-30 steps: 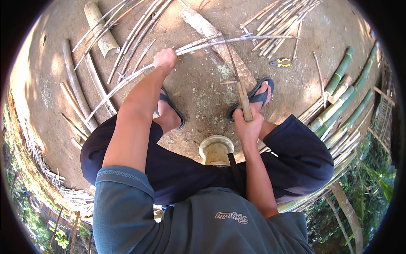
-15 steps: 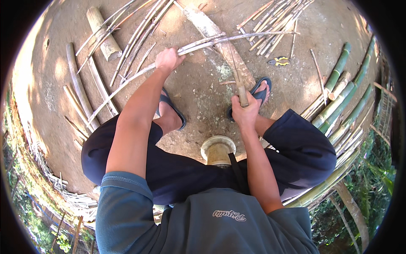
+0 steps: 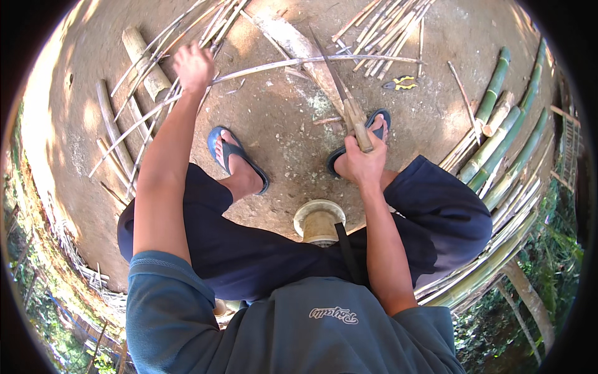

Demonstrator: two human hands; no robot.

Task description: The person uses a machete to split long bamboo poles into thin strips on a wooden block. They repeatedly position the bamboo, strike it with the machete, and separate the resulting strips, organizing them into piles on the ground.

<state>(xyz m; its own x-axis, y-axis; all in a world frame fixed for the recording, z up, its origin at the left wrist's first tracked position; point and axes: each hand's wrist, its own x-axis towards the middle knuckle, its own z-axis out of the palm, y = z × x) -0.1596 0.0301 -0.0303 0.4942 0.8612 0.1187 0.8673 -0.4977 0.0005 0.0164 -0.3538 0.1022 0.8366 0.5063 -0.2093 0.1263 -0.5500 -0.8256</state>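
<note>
My right hand (image 3: pixel 364 161) is closed around the wooden handle of a machete (image 3: pixel 357 124). Its long narrow blade points away from me and crosses a pale flattened log (image 3: pixel 293 38) on the ground. Farther out on the left, my left hand (image 3: pixel 194 67) is raised with its fingers apart, slightly blurred, and nothing shows in them. A long thin bamboo strip (image 3: pixel 255 70) runs from the left beneath my left hand, across the log and behind the blade. Several more strips (image 3: pixel 215 28) lie in a loose bundle just beyond that hand.
Yellow-and-black pliers (image 3: pixel 400 83) lie at right, near a pile of thin sticks (image 3: pixel 392 34). Green bamboo poles (image 3: pixel 495 149) line the right side. A thick bamboo piece (image 3: pixel 144 62) lies at far left. My sandalled feet (image 3: pixel 240 159) flank the middle ground; a round stool-like object (image 3: pixel 319 215) stands below.
My left hand has let go of the strips it held and moved outward to the left, its fingers opening. The machete stays in my right hand, its blade now angled more to the left.
</note>
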